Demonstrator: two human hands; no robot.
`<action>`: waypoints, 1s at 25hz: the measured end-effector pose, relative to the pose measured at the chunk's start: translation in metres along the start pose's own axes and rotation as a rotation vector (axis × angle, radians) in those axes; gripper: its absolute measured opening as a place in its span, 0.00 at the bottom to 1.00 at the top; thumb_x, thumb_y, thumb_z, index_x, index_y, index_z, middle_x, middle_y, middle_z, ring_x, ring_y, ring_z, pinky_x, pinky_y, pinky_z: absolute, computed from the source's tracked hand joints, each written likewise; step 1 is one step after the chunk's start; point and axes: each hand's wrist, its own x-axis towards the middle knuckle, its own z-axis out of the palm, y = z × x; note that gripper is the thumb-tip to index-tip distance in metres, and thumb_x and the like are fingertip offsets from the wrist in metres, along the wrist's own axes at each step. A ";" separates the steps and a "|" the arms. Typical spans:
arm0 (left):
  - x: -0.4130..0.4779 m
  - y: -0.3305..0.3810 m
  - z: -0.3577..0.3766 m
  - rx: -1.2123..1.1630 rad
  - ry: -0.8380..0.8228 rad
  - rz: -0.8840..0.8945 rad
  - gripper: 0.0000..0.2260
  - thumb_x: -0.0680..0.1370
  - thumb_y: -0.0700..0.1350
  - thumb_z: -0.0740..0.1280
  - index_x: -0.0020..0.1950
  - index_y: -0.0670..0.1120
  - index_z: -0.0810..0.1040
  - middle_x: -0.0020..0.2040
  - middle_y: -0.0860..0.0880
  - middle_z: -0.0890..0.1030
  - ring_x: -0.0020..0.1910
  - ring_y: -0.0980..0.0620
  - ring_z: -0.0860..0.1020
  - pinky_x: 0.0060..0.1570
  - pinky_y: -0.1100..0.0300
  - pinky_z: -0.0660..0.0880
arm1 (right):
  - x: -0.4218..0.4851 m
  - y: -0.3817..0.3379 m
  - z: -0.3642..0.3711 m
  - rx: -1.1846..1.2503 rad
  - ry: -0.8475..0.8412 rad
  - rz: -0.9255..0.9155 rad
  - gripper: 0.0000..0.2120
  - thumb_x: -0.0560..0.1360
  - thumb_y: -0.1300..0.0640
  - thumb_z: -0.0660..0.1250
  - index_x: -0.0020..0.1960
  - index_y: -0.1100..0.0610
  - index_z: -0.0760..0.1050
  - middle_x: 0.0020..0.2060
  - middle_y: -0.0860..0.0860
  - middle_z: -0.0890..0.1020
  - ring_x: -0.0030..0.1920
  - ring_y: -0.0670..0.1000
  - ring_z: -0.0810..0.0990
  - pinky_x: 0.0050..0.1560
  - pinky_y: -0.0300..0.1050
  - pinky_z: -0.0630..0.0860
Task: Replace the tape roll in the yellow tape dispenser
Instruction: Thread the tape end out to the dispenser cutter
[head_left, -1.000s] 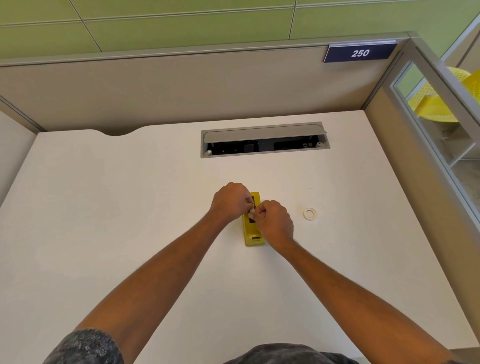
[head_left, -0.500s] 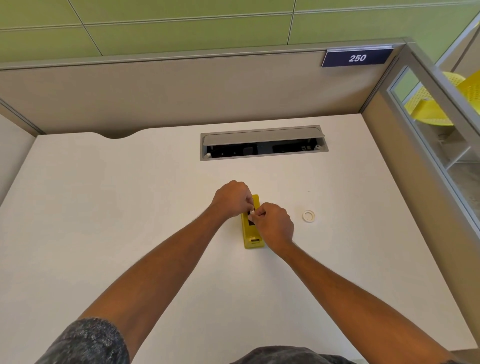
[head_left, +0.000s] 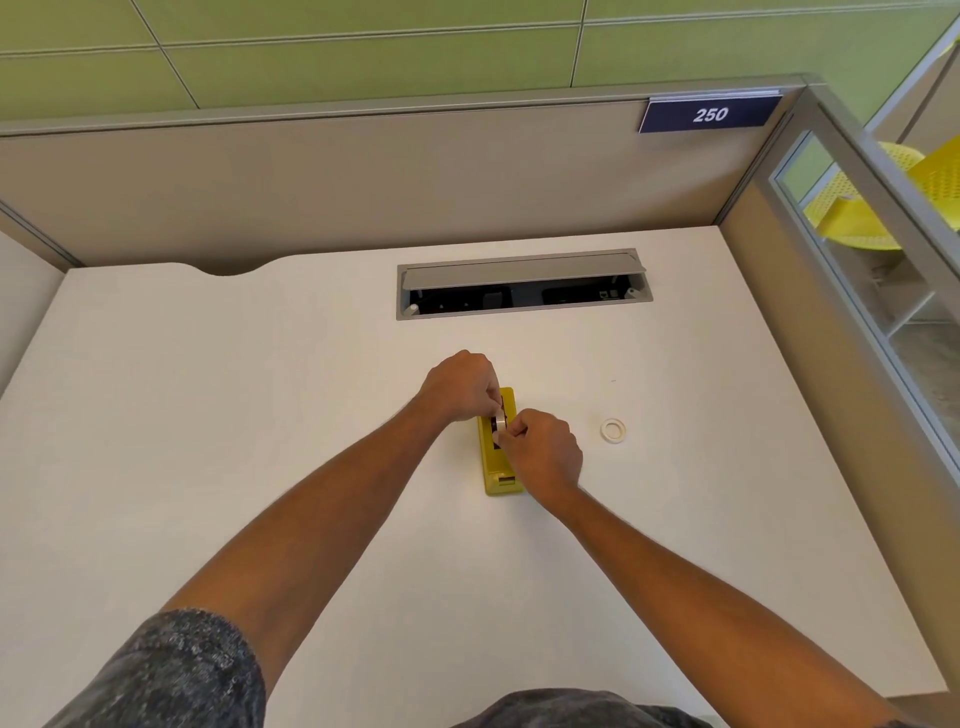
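Observation:
The yellow tape dispenser (head_left: 494, 467) lies on the white desk (head_left: 260, 415) near its middle, its long side running away from me. A small white tape roll (head_left: 501, 420) stands on edge in the dispenser's slot. My left hand (head_left: 460, 387) pinches the roll from the left and far side. My right hand (head_left: 543, 454) pinches it from the near right and covers the dispenser's right side. A second white ring, an empty tape core or roll (head_left: 613, 430), lies flat on the desk to the right of my hands.
An open grey cable hatch (head_left: 522, 283) is set into the desk behind the dispenser. Beige partition walls (head_left: 363, 182) close the desk at the back and right, with a sign reading 250 (head_left: 709, 114). Yellow chairs (head_left: 857, 208) show through the glass on the right.
The white tape roll now shows more plainly between my fingertips above the dispenser slot. Both hands stay at the dispenser; the view has shifted slightly.

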 end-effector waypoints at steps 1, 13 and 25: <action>0.001 -0.001 -0.002 0.004 -0.019 0.005 0.09 0.77 0.50 0.80 0.54 0.48 0.93 0.48 0.50 0.90 0.48 0.51 0.86 0.46 0.56 0.81 | -0.001 0.001 0.000 -0.001 -0.006 0.007 0.11 0.77 0.41 0.75 0.45 0.49 0.84 0.41 0.45 0.86 0.40 0.51 0.83 0.37 0.42 0.72; 0.009 0.015 -0.010 0.141 -0.141 0.079 0.06 0.74 0.47 0.81 0.49 0.47 0.92 0.35 0.56 0.81 0.43 0.53 0.82 0.45 0.56 0.81 | 0.002 -0.002 0.000 0.082 -0.008 0.022 0.09 0.77 0.43 0.75 0.47 0.48 0.84 0.44 0.45 0.87 0.43 0.51 0.84 0.39 0.42 0.74; 0.019 0.011 -0.012 0.059 -0.177 0.064 0.04 0.73 0.45 0.82 0.45 0.47 0.91 0.35 0.57 0.81 0.36 0.57 0.78 0.35 0.64 0.70 | 0.004 -0.002 0.000 0.079 0.016 0.029 0.13 0.75 0.38 0.76 0.47 0.47 0.84 0.39 0.42 0.85 0.41 0.49 0.84 0.38 0.42 0.74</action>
